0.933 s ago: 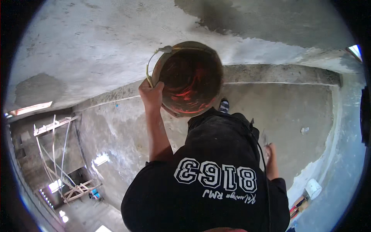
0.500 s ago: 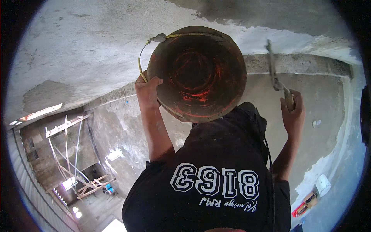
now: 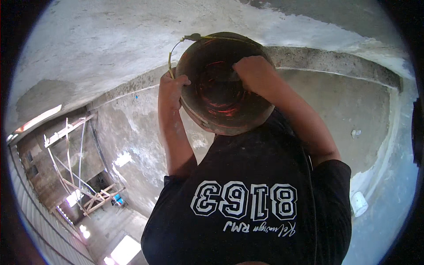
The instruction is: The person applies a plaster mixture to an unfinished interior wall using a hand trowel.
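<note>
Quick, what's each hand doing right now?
Left hand: closed, holding the bucket at its rim.
Right hand: over the bucket's mouth, fingers mostly hidden; cannot tell if closed or holding anything.

Your floor (image 3: 333,110) is grey and rough—smoother toward the right, mottled with pale and dark blotches toward the left. Near its right edge you have a small pale scrap (image 3: 356,133) lying on it, and farther down that side a white container (image 3: 358,203), though you cannot tell whether it rests on the floor itself. Close to the far edge, left of the middle, sits a tiny blue speck (image 3: 136,96). A bright patch (image 3: 123,159) marks the left part.
</note>
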A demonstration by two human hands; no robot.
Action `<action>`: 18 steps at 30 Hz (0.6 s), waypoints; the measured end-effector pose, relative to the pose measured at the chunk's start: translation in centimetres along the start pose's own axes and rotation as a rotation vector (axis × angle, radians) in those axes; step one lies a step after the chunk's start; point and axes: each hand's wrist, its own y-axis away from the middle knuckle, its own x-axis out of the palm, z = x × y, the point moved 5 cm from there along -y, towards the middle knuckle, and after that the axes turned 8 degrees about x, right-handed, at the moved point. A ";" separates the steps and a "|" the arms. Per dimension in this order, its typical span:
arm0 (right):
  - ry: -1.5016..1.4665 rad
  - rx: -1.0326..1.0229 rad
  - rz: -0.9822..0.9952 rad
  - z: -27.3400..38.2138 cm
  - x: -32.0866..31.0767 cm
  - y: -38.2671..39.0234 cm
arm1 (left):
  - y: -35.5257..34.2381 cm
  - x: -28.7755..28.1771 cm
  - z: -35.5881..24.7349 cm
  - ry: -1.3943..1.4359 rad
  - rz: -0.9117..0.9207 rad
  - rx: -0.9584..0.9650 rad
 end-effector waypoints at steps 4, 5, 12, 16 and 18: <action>-0.012 -0.078 0.113 2.7 3.4 -0.8 | -0.2 -0.7 1.1 -0.117 0.063 0.031; -0.002 -0.112 0.150 3.3 4.3 -0.7 | -0.3 -1.0 1.6 -0.134 0.041 0.003; -0.022 -0.310 0.472 3.1 6.5 1.6 | 0.4 -1.9 3.0 -0.395 0.067 -0.050; 0.135 -0.353 0.545 2.3 4.5 1.9 | 0.6 -1.7 2.5 -0.555 0.066 0.006; 0.079 -0.251 0.415 0.8 3.0 0.9 | 1.0 -1.4 2.3 -0.497 0.076 0.035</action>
